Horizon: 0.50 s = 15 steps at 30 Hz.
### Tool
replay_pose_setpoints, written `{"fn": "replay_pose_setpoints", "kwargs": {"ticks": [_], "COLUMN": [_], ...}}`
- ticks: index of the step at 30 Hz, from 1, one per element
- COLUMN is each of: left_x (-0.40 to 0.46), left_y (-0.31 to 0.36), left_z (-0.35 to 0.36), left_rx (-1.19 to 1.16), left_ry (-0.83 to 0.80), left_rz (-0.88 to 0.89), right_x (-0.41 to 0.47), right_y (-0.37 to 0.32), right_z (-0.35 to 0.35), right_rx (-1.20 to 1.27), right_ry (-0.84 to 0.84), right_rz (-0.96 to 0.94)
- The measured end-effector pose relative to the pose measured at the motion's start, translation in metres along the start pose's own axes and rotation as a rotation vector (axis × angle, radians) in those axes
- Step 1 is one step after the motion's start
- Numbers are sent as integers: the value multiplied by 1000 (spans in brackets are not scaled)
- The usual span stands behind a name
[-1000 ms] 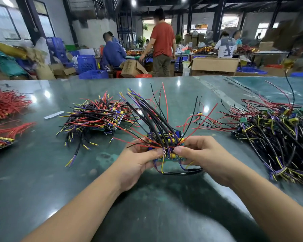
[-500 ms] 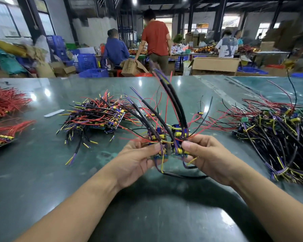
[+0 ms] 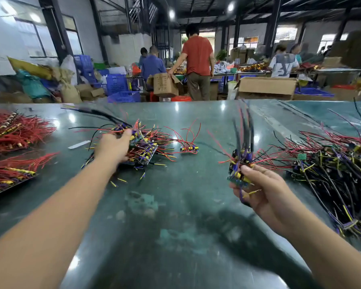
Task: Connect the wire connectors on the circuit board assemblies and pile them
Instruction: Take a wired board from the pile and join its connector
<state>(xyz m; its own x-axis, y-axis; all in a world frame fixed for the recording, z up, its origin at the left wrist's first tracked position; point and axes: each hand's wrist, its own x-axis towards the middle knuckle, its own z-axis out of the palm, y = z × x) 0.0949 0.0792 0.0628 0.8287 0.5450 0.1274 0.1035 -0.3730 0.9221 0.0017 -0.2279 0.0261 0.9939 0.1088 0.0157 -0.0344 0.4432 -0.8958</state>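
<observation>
My left hand reaches out to the pile of wired circuit boards at the table's middle left and grips a board assembly right on top of it. That assembly's black wires trail off blurred to the upper left. My right hand holds a second board assembly above the table at the right, thumb on its face, with its black, purple and red wires standing upward and blurred.
A small wired board lies alone beside the pile. A large tangled heap of wired boards fills the right side. Red wire bundles and a dark tray sit at the left. A white strip lies nearby. People work behind the green table.
Both hands held the boards together at the centre before. Now they have parted: my left hand has carried one assembly to the pile, my right hand has moved right with the other.
</observation>
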Motion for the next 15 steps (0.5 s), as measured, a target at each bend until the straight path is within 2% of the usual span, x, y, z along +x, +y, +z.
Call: {"fn": "replay_pose_setpoints", "kwargs": {"ticks": [2,3,5,7,8,9,11,12,13,15], "left_x": [7,1,-19,-50,-69,-88,-121,-131,-136,-137], "left_y": [-1,-2,-6,-11,-11,-9,-6,-6,-9,-18], "left_z": [-15,-19,-16,-1,9,21,41,46,49,47], "left_rx": [741,951,1068,857,633,325,-325,-562,-734,-910], "left_ry": [30,32,78,87,-11,-177,-532,-665,-758,-869], "left_rz": [32,74,223,419,432,320,-106,-295,-421,-497], "right_x": [-4,-7,-10,-13,-14,-15,-16,-17,-17,-15], "right_y": [2,2,4,7,8,10,12,12,12,13], "right_z": [3,5,9,15,17,19,21,21,21,21], "right_rx": [-105,-152,-220,-238,-223,-201,-184,-189,-193,-192], "right_ry": [-41,-73,-153,-218,-240,-254,-275,-287,-294,-281], "right_rz": [20,23,7,-12,-19,-27,-50,-61,-68,-69]}}
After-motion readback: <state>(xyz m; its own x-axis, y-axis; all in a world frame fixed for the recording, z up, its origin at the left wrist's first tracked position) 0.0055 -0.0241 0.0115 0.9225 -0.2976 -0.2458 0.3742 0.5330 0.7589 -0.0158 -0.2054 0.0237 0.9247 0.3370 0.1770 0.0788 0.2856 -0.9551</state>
